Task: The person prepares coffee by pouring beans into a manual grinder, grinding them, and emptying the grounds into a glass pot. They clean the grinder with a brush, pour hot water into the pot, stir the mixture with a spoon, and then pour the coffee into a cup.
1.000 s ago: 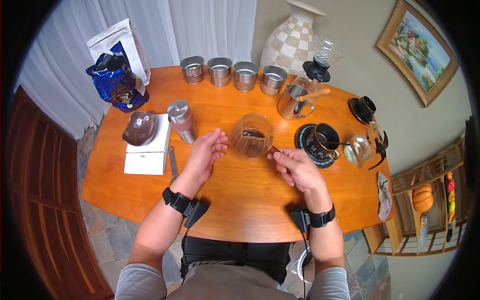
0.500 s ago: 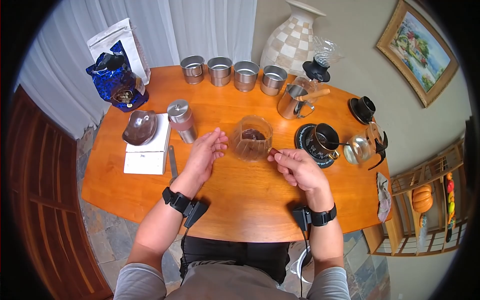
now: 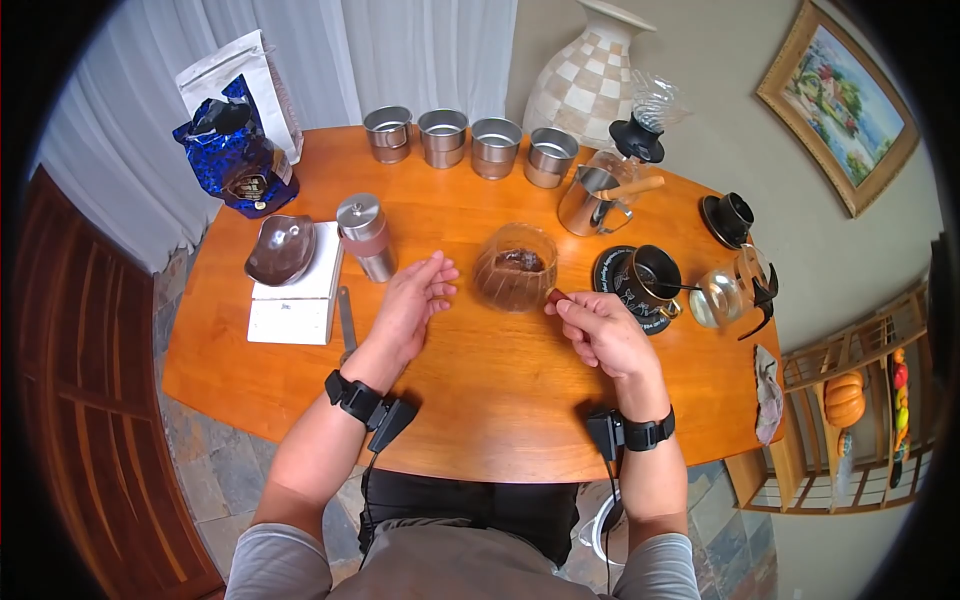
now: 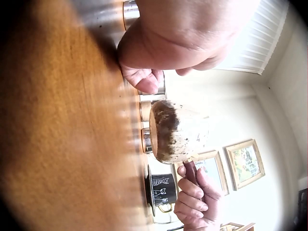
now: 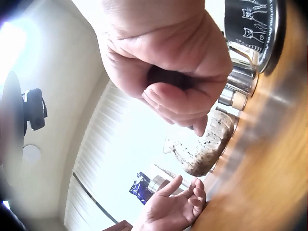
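A glass pot with dark liquid and dark specks on its walls is near the middle of the table. My right hand grips its dark red handle, fingers curled round it, as the left wrist view also shows. Left of the pot, my left hand rests on its side at the table, palm toward the glass, fingers loosely bent and holding nothing. A gap separates it from the pot in the head view. In the right wrist view the pot is partly hidden by my right hand.
A steel grinder and a white scale bearing a dark dish stand left. Behind are several metal cups and a steel pitcher. To the right are a black cup on its saucer and a glass server.
The pot has shifted and tilted between frames, and is now slightly farther right and back, with my right hand moving along. The liquid inside has moved. My left hand has stayed nearly still.
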The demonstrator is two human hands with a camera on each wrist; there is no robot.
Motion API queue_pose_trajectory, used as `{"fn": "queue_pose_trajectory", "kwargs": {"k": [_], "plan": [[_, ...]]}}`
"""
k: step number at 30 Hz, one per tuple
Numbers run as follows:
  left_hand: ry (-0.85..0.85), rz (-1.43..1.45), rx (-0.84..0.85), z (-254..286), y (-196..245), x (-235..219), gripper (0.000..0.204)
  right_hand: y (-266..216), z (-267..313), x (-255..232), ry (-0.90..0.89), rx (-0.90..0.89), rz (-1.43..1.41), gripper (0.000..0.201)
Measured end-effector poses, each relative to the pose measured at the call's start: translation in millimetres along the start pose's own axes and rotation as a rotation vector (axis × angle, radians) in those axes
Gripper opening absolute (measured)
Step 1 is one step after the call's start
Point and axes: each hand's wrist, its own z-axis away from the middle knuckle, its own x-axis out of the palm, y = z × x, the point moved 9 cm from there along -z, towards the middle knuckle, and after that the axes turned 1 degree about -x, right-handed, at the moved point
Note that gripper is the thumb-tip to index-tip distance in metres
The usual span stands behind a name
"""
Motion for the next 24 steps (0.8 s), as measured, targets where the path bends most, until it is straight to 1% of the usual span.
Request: {"fn": "queue_pose_trajectory", "kwargs": {"k": [1,2,4,5,7,11,13,14,16,18,20,22,24], "plan": [[-0.001,-0.001,-0.001,0,0,0,0.027,1,0,2,-0.036,0.016,0.001,0.024],[-0.002,-0.002,-0.002,0,0,1,0.027,2,1,3,-0.034,0.016,0.000,0.024],[0.000,0.000,-0.003,0,0,1,0.027,1,1,8,-0.058,-0.001,-0.073,0.024],[0.001,0.000,-0.002,1,1,1,0.027,2,0,7,-0.059,-0.001,-0.073,0.024],[0.005,-0.002,0.000,3,2,2,0.026,3,-1,-3,0.023,-0.015,0.009,0.025],[0.001,0.007,-0.007,1,1,1,0.026,4,-1,2,-0.026,0.014,-0.037,0.024],[0.005,0.006,-0.005,1,1,0,0.026,-1,-2,2,-0.008,-0.057,-0.103,0.024],[0.006,0.006,-0.006,1,1,0,0.026,0,-3,1,-0.009,-0.055,-0.104,0.024],[0.009,0.000,-0.001,1,1,1,0.025,-3,-3,-13,0.112,-0.082,-0.080,0.024],[0.006,-0.001,-0.001,1,1,1,0.025,-1,-4,-16,0.101,-0.059,-0.069,0.024],[0.001,-0.006,0.000,0,1,1,0.025,1,-3,-5,0.028,-0.016,-0.027,0.024],[-0.004,0.004,0.003,0,0,0,0.028,1,-2,-2,0.016,-0.020,-0.035,0.024],[0.003,-0.002,0.003,1,2,1,0.026,1,-2,0,0.001,-0.024,-0.040,0.024]]}}
